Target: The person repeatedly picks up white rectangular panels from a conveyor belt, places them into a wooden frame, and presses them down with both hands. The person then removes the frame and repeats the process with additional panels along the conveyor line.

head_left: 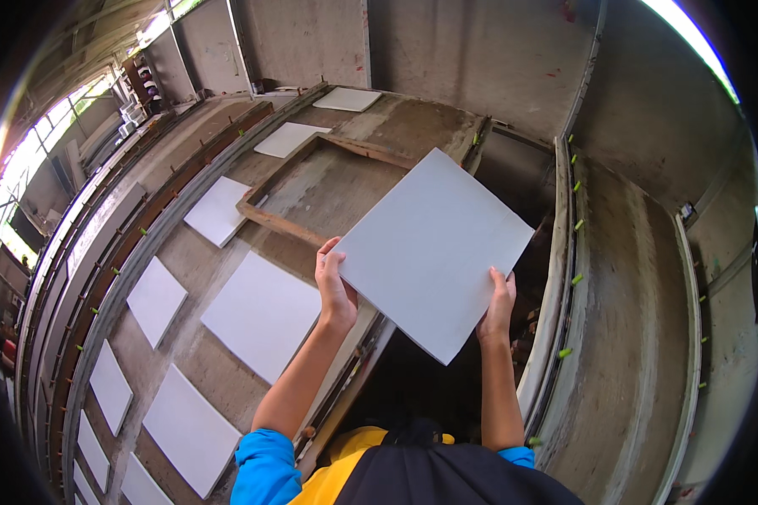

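A flat white square panel [436, 252] is held up in front of me, turned so one corner points away. My left hand [337, 284] grips its left corner, thumb on the top face and fingers behind the edge. On the opposite side my right hand [499, 305] holds the lower right edge, its thumb lying on the face. Beyond the panel a wooden frame [288, 225] rests on the long worktable [185, 343]; the panel hides part of its near right side. Closest to my left forearm is another white panel [261, 316] lying flat on the table.
Several more white panels, such as one [192, 431] near and one [347, 99] far, lie in rows on the table. A second long table [623, 320] runs along my right, with green pegs on its edge. Grey wall panels [480, 50] stand behind.
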`<move>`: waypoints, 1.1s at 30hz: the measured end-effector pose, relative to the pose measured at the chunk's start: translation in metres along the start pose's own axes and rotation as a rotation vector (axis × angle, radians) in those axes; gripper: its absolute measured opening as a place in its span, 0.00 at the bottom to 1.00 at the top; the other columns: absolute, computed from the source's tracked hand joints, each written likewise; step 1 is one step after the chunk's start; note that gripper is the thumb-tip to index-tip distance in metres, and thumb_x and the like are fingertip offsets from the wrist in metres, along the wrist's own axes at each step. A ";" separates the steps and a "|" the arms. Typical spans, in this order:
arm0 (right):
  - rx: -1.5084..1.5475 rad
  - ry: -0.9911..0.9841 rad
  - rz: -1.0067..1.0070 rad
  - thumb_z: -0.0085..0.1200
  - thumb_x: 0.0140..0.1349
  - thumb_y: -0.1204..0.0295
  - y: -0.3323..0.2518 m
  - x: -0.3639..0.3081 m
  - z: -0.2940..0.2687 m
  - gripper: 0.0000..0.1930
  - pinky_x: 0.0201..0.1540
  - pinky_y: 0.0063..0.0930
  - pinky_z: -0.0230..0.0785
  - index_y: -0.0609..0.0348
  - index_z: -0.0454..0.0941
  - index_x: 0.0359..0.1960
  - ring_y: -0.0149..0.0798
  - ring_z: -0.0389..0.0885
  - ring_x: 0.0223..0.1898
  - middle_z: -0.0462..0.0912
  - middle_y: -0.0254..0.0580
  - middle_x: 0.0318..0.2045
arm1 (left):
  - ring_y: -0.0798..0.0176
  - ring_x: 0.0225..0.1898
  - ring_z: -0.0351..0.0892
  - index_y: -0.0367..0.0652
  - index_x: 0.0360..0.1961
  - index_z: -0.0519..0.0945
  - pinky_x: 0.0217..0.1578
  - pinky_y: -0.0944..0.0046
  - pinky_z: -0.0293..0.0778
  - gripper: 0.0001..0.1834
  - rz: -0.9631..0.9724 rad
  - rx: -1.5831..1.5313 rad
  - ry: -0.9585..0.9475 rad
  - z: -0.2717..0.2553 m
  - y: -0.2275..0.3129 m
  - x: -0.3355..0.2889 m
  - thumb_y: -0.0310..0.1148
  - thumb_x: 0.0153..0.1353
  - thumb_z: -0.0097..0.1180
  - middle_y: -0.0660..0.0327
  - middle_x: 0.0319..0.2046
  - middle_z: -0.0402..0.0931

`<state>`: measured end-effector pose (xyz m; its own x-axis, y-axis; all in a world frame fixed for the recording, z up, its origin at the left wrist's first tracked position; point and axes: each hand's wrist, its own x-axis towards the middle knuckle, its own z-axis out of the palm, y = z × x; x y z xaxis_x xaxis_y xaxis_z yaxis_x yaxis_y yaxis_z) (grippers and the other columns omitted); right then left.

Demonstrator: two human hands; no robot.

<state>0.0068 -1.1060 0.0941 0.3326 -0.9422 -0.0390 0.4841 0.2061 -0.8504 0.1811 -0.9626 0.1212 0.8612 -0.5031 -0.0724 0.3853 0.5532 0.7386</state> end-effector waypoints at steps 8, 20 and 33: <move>0.036 -0.097 0.023 0.44 0.59 0.72 0.003 0.124 0.013 0.20 0.51 0.33 0.61 0.64 0.59 0.53 0.39 0.68 0.47 0.69 0.45 0.46 | 0.72 0.37 0.70 0.45 0.46 0.63 0.36 0.72 0.68 0.18 0.025 0.235 -0.049 0.013 -0.043 0.091 0.30 0.54 0.51 0.63 0.38 0.70; -0.164 -0.407 0.130 0.40 0.61 0.76 0.045 0.300 0.155 0.27 0.57 0.38 0.54 0.49 0.47 0.62 0.44 0.61 0.55 0.59 0.48 0.56 | 0.71 0.45 0.67 0.42 0.44 0.67 0.48 0.70 0.60 0.11 0.498 0.496 0.365 -0.023 -0.030 0.205 0.34 0.63 0.43 0.62 0.42 0.71; -0.454 -1.160 0.256 0.38 0.63 0.73 0.174 0.413 0.254 0.27 0.60 0.36 0.54 0.52 0.49 0.64 0.44 0.58 0.60 0.55 0.50 0.61 | 0.53 0.64 0.47 0.39 0.63 0.46 0.63 0.57 0.44 0.32 0.363 1.143 0.914 -0.091 -0.074 0.192 0.33 0.62 0.43 0.46 0.62 0.49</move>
<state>0.4342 -1.3924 0.0632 0.9967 -0.0588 0.0563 0.0578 0.0225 -0.9981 0.3477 -1.0398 -0.0081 0.9204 0.3563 0.1609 0.0246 -0.4635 0.8858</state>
